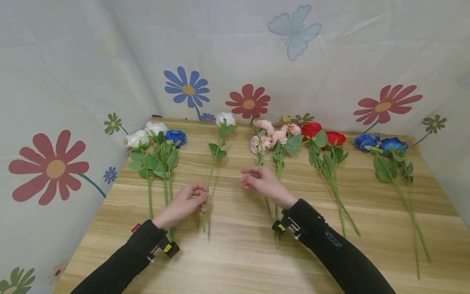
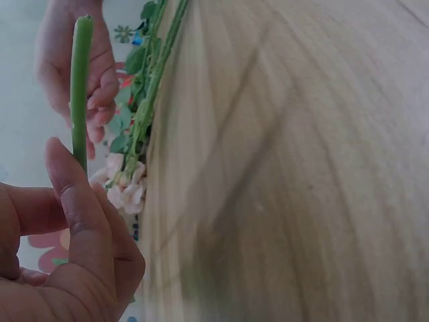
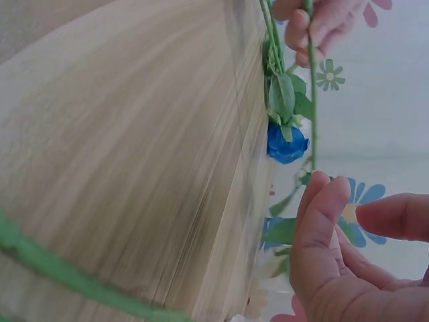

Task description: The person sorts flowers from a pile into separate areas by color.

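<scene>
My left hand [image 1: 186, 203] pinches the lower stem of a white rose [image 1: 225, 119] and holds it above the table. In the left wrist view the cut end of the green stem [image 2: 80, 74] sticks up past the fingers. To the right, my right hand [image 1: 268, 183] hovers over the stems of the pink flowers [image 1: 279, 136], holding nothing. Its thumb and fingers stand apart in the right wrist view, where the fingertips [image 3: 325, 191] appear near the rose's stem; whether they touch it I cannot tell.
On the wooden table [image 1: 227, 261], two white roses [image 1: 137, 139] and a blue rose [image 1: 176, 138] lie at the left. Red roses [image 1: 312, 130] lie right of the pink flowers, with blue roses [image 1: 393, 144] farther right. A flower-printed curtain [image 1: 235, 49] stands behind.
</scene>
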{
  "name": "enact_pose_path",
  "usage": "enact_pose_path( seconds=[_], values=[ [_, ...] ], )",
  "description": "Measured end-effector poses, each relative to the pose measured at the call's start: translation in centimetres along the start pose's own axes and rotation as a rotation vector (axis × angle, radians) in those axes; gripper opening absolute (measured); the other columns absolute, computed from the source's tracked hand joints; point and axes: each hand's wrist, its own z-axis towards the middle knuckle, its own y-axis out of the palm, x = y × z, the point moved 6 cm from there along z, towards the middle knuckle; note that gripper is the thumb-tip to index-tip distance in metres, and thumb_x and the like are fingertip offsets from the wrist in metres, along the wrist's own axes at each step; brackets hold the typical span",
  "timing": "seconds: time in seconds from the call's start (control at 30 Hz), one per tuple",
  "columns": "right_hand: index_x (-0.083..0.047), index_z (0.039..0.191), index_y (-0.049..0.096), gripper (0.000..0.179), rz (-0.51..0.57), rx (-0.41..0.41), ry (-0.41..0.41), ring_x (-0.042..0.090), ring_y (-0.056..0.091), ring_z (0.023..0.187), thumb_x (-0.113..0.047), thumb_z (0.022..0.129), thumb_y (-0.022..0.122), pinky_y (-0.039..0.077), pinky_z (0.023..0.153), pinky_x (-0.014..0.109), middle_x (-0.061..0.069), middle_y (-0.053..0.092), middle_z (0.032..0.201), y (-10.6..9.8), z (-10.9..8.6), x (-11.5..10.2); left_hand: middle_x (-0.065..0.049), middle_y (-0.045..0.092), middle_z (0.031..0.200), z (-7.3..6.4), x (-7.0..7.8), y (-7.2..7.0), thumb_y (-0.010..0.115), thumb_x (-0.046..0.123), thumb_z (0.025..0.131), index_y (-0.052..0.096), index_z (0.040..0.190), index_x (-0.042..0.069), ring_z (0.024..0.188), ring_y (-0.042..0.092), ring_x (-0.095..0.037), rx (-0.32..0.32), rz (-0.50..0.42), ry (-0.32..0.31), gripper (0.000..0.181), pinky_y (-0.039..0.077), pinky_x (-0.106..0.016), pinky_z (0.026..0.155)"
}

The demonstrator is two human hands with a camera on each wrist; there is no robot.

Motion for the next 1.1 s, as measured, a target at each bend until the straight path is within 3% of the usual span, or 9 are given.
enact_pose_path(
  seconds=[0.23,0.4,0.53,0.63,0.73,0.83,0.9,0.97,1.1],
  values=[
    [0.011,0.131,0.045,0.037,0.019,0.018,-0.007,0.035,0.061,0.103,-0.005,0.098,0.044,0.05,0.09,0.04,0.033,0.056,0.117,-1.2,-0.3,0.3,-0.014,0.054,0.085,0.9,-1.3,0.7,0.051,0.005,0.095,0.045,0.116,-0.008,0.065,0.057,-0.017,-0.028,0.03,-0.048,0.026,0.055,-0.03,0.063],
    [0.012,0.13,0.047,0.037,-0.03,0.066,-0.048,0.04,0.06,0.1,-0.002,0.096,0.044,0.05,0.088,0.046,0.034,0.057,0.112,-2.5,-0.7,0.4,-0.012,0.059,0.079,1.2,-1.2,0.8,0.053,0.005,0.092,0.05,0.111,-0.006,0.059,0.06,-0.019,-0.026,0.225,-0.044,0.022,0.053,-0.031,0.058],
    [0.013,0.122,0.052,0.034,-0.175,0.151,-0.12,0.038,0.063,0.087,0.001,0.091,0.045,0.055,0.077,0.04,0.031,0.061,0.1,-4.0,-1.1,0.4,-0.006,0.06,0.069,1.3,-0.3,0.7,0.056,0.01,0.092,0.054,0.106,-0.002,0.054,0.058,-0.017,0.015,0.474,-0.007,0.019,0.046,-0.03,0.055],
    [0.012,0.114,0.056,0.03,-0.38,0.25,-0.155,0.029,0.061,0.076,-0.002,0.088,0.049,0.051,0.067,0.033,0.022,0.061,0.089,-5.3,-1.5,0.3,-0.002,0.059,0.068,1.7,0.3,0.6,0.059,0.016,0.092,0.055,0.105,0.0,0.055,0.055,-0.015,0.058,0.64,0.016,0.021,0.044,-0.03,0.054],
    [0.01,0.113,0.055,0.034,-0.61,0.316,-0.117,0.025,0.056,0.069,-0.013,0.088,0.056,0.046,0.062,0.035,0.016,0.059,0.082,-6.3,-1.8,0.8,-0.003,0.057,0.073,2.3,0.6,0.4,0.06,0.02,0.091,0.056,0.104,-0.001,0.059,0.052,-0.015,0.104,0.763,0.036,0.025,0.044,-0.031,0.056],
    [0.012,0.119,0.049,0.055,-0.779,0.316,-0.034,0.032,0.06,0.078,-0.029,0.087,0.064,0.05,0.067,0.042,0.022,0.061,0.09,-6.7,-1.9,1.9,-0.005,0.055,0.076,3.0,0.9,0.4,0.061,0.019,0.089,0.057,0.102,-0.002,0.062,0.05,-0.017,0.135,0.838,0.064,0.025,0.044,-0.032,0.058],
    [0.015,0.123,0.044,0.068,-0.836,0.3,0.003,0.039,0.061,0.086,-0.037,0.085,0.067,0.051,0.072,0.047,0.029,0.06,0.097,-6.6,-1.8,2.7,-0.007,0.055,0.074,3.5,1.2,0.4,0.061,0.016,0.089,0.057,0.1,-0.003,0.061,0.049,-0.018,0.137,0.852,0.07,0.023,0.044,-0.033,0.058],
    [0.016,0.124,0.042,0.078,-0.866,0.298,0.033,0.041,0.06,0.092,-0.044,0.082,0.069,0.052,0.076,0.049,0.031,0.059,0.102,-6.4,-1.7,3.3,-0.007,0.056,0.076,3.9,1.3,0.5,0.061,0.014,0.088,0.058,0.098,-0.004,0.062,0.049,-0.018,0.132,0.857,0.069,0.02,0.044,-0.032,0.059],
    [0.019,0.126,0.038,0.09,-0.874,0.307,0.045,0.04,0.06,0.088,-0.046,0.076,0.075,0.052,0.075,0.049,0.031,0.059,0.099,-5.8,-1.4,3.5,-0.01,0.059,0.081,4.7,1.4,0.6,0.06,0.011,0.088,0.059,0.097,-0.003,0.062,0.049,-0.018,0.109,0.837,0.043,0.016,0.043,-0.03,0.058]
  ],
)
